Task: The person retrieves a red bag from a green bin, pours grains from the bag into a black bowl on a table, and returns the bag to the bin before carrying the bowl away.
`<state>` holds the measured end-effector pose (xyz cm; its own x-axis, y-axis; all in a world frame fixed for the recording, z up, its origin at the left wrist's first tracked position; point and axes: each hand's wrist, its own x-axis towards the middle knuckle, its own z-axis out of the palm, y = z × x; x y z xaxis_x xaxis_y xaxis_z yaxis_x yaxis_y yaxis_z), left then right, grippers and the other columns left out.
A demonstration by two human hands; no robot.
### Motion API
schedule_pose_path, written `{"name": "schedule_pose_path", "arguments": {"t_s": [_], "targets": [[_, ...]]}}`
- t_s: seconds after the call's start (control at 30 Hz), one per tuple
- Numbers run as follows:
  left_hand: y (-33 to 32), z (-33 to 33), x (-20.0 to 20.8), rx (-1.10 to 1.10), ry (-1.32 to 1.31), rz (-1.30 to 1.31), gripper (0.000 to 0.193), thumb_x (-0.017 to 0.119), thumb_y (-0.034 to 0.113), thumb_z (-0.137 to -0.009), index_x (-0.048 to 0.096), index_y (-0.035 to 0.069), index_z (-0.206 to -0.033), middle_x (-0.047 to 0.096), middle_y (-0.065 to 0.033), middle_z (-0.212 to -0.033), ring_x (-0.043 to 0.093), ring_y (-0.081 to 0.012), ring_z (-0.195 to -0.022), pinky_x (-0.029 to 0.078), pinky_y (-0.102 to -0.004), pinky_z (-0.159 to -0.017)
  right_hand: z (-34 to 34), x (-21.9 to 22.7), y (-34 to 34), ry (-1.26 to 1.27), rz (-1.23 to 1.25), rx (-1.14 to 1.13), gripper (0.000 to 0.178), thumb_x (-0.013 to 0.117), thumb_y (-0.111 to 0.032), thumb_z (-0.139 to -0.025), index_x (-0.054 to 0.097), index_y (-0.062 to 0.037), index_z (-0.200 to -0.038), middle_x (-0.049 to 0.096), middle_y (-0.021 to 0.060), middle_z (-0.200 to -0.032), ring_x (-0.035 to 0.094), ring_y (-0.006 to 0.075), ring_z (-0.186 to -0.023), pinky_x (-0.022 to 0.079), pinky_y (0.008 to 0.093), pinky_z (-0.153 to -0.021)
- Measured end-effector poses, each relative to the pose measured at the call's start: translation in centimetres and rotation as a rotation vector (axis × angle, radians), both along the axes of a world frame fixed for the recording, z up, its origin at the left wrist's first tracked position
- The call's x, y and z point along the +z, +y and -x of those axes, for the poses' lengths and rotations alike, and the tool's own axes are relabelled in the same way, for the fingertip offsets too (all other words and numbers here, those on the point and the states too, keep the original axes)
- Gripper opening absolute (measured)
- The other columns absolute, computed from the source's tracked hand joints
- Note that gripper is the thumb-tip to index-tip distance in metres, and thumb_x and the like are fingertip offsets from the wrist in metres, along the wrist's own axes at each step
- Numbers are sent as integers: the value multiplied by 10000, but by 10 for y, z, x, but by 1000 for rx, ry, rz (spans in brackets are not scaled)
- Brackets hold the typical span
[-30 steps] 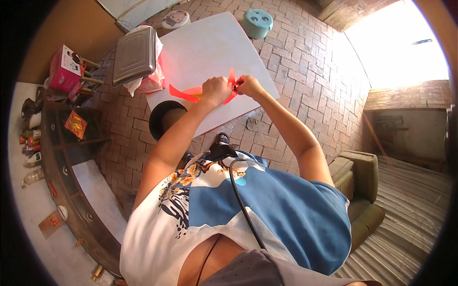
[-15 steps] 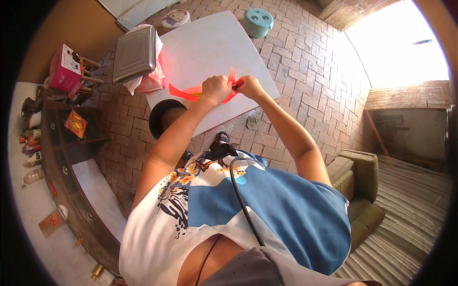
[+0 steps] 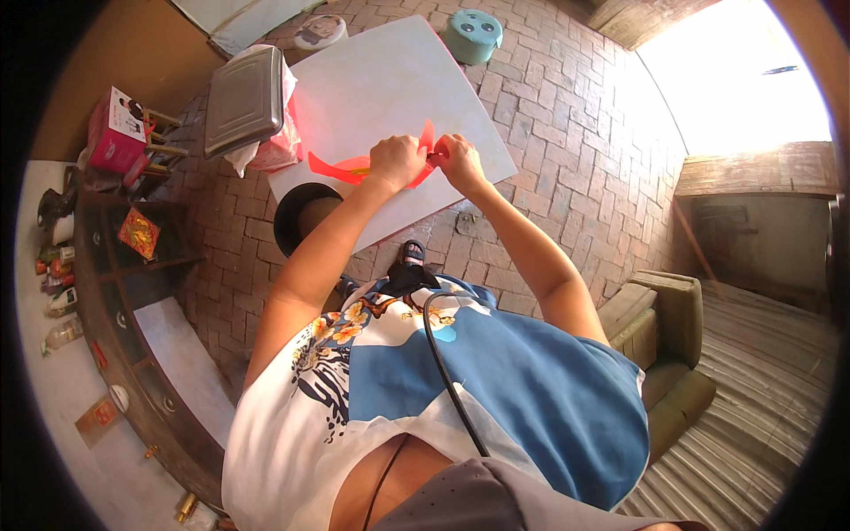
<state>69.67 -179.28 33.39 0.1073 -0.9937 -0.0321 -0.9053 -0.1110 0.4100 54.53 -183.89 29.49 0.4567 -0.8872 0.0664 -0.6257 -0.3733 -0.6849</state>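
Note:
A bright red, thin sheet-like piece (image 3: 329,168) with a yellow patch lies over the near part of the white table (image 3: 372,80). My left hand (image 3: 397,161) is closed around its middle, and one red end stands up between my two hands. Close on the right, my right hand (image 3: 458,165) is pinched shut, with a bit of red at its fingers. A small dark piece shows in the narrow gap between the hands; its kind is too small to make out.
A grey metal lidded box (image 3: 245,102) sits on a pink-and-white bag at the table's left. Below it stands a black round bin (image 3: 297,221). Two stools, one teal (image 3: 475,37), stand beyond the table. A dark wooden cabinet (image 3: 106,283) runs along the left; a green armchair (image 3: 664,336) is at right.
My right hand has turned slightly and drawn in its fingers, close beside the left. The upright red end shows a little differently; the left hand keeps its hold.

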Motion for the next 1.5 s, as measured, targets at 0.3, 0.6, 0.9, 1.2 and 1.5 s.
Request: {"name": "schedule_pose_path", "arguments": {"t_s": [0.3, 0.6, 0.9, 1.2, 1.5], "targets": [[-6, 1, 9, -38, 5, 7, 291, 605, 380, -785, 658, 94, -780, 666, -121, -745, 647, -325, -717, 506, -456, -632, 35, -36, -35, -575, -510, -119, 248, 524, 25, -764, 669, -10, -961, 661, 92, -886, 613, 159, -704, 515, 278, -672], [35, -62, -3, -167, -131, 145, 238, 694, 261, -701, 618, 110, -869, 653, -86, -821, 629, -294, -764, 494, -426, -658, 111, -66, -10, -554, -638, -470, 146, 584, -106, -843, 623, -5, -942, 594, 22, -761, 560, 102, -645, 487, 236, -582], [-7, -65, 9, -376, -241, -11, 161, 606, 240, -782, 592, 92, -843, 608, -120, -831, 603, -348, -784, 483, -463, -666, 255, -182, 230, -47, -923, -829, 100, 590, -137, -824, 629, -44, -833, 581, 29, -644, 544, 129, -532, 466, 277, -467], [19, 51, 44, -784, -187, -81, 257, 494, 307, -893, 589, 70, -863, 620, -164, -785, 587, -401, -757, 455, -480, -646, 304, -209, 538, -245, -986, -1743, 92, 558, -122, -795, 628, -69, -766, 596, 46, -621, 564, 129, -510, 484, 280, -455], [97, 76, 115, -1334, -63, 30, 283, 519, 324, -879, 560, 48, -831, 618, -186, -754, 609, -377, -742, 456, -462, -633, -61, -96, 686, -857, -794, -1920, 90, 540, -105, -846, 609, -47, -852, 589, 36, -641, 533, 106, -487, 470, 257, -429]]}}
